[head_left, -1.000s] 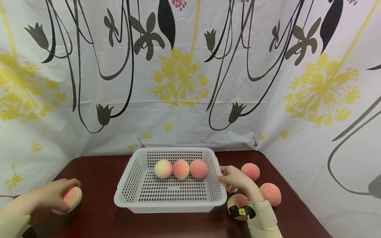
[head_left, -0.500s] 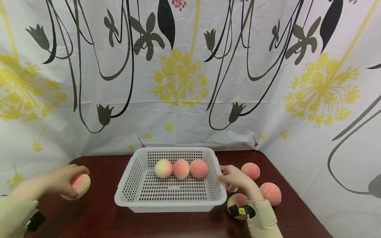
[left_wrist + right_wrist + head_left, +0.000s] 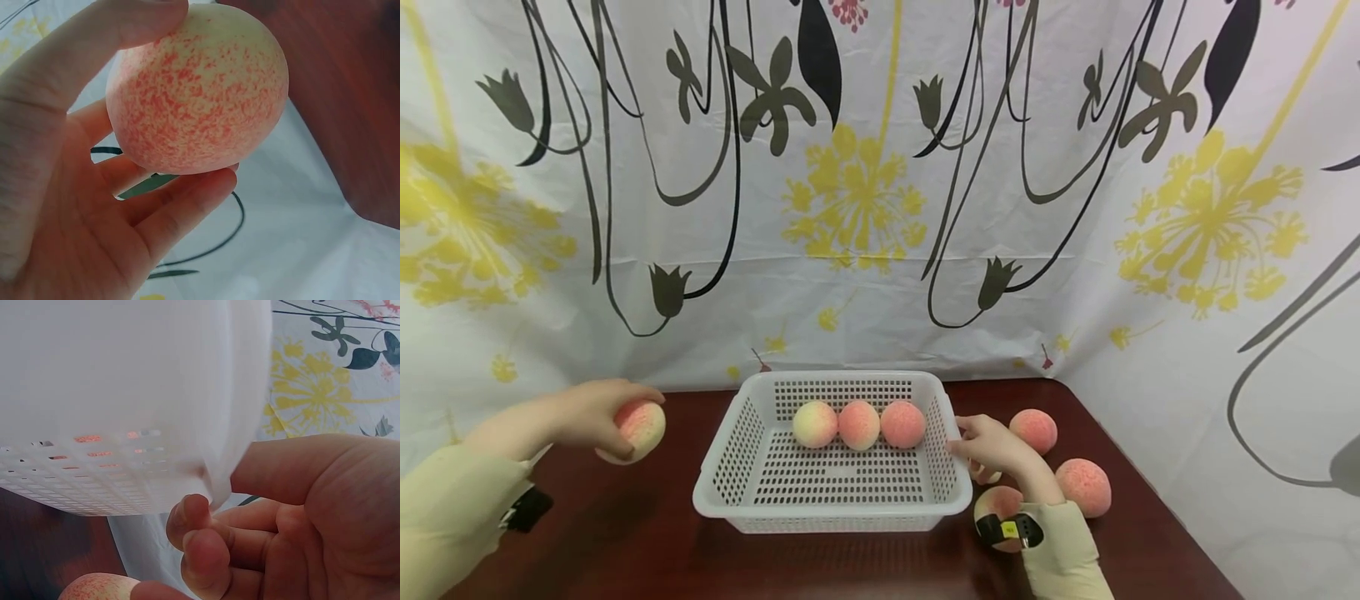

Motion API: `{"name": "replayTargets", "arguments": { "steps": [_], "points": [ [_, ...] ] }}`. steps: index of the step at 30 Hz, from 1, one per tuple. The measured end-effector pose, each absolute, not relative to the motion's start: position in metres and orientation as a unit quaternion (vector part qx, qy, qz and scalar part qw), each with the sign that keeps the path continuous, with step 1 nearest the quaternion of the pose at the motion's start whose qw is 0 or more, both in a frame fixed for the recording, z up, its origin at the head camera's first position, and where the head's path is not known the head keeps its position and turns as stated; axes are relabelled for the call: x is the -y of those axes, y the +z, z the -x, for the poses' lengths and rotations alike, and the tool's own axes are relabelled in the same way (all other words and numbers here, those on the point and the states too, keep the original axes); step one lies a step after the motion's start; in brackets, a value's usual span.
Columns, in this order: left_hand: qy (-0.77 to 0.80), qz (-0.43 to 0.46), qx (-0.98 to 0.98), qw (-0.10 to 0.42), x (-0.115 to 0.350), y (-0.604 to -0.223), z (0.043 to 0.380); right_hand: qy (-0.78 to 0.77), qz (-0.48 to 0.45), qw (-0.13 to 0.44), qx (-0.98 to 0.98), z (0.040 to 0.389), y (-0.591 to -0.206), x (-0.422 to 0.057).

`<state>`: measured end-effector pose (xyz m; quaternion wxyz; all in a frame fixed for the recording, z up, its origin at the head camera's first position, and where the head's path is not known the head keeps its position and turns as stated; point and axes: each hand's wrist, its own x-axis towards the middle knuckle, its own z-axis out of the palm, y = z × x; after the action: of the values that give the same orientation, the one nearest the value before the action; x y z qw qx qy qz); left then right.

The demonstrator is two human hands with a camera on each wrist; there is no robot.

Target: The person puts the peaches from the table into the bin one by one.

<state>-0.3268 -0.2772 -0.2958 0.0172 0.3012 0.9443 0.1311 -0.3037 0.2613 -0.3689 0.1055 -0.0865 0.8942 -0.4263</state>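
My left hand point(image 3: 597, 415) grips a peach point(image 3: 642, 427) in the air left of the basket. Close up in the left wrist view, thumb and fingers span the pink-speckled yellow peach point(image 3: 203, 94). A white perforated plastic basket point(image 3: 833, 523) stands mid-table with three peaches in a row inside: a pale yellow peach point(image 3: 815, 424), a mixed peach point(image 3: 859, 425) and a pinker peach point(image 3: 903, 424). My right hand point(image 3: 996, 446) holds the basket's right rim. Its thumb and curled fingers pinch the rim point(image 3: 240, 406) in the right wrist view.
Right of the basket lie several peaches: a far peach point(image 3: 1033, 430), an outer peach point(image 3: 1083, 487), a near peach point(image 3: 997, 504) behind the wristband, and one partly under the right hand. A patterned white cloth point(image 3: 850, 333) borders the dark red table point(image 3: 647, 533).
My left hand has carried its peach rightward and farther back, nearer the basket's left side. The right hand keeps its place on the rim.
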Motion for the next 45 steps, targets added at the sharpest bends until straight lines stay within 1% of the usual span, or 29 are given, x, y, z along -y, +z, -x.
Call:
{"name": "replayTargets", "arguments": {
  "steps": [4, 12, 16, 20, 25, 33, 38, 42, 45],
  "points": [
    [0.134, -0.319, -0.938, 0.024, 0.257, -0.289, 0.336, -0.430, 0.082, 0.105, -0.893, 0.303, -0.370, -0.265],
    [0.122, -0.326, -0.937, 0.032, 0.219, -0.277, 0.350, -0.432, 0.083, 0.107, -0.892, 0.301, -0.371, -0.269],
    [0.119, -0.319, -0.939, 0.047, 0.201, -0.273, 0.354, -0.425, 0.082, 0.103, -0.895, 0.301, -0.372, -0.270],
    [0.121, -0.330, -0.934, 0.066, 0.183, -0.273, 0.359, -0.423, 0.079, 0.101, -0.897, 0.300, -0.372, -0.271],
    [0.127, -0.334, -0.930, 0.087, 0.161, -0.278, 0.369, -0.424, 0.083, 0.105, -0.895, 0.301, -0.372, -0.273],
    [0.103, -0.328, -0.933, 0.109, 0.133, -0.292, 0.381, -0.419, 0.091, 0.100, -0.898, 0.304, -0.373, -0.269],
    [0.087, -0.329, -0.931, 0.129, 0.121, -0.305, 0.386, -0.427, 0.095, 0.104, -0.893, 0.304, -0.372, -0.266],
    [0.090, -0.311, -0.934, 0.153, 0.115, -0.317, 0.388, -0.424, 0.094, 0.102, -0.895, 0.305, -0.372, -0.264],
    [0.087, -0.303, -0.935, 0.161, 0.112, -0.327, 0.389, -0.420, 0.089, 0.100, -0.898, 0.305, -0.372, -0.264]
  ]
}}
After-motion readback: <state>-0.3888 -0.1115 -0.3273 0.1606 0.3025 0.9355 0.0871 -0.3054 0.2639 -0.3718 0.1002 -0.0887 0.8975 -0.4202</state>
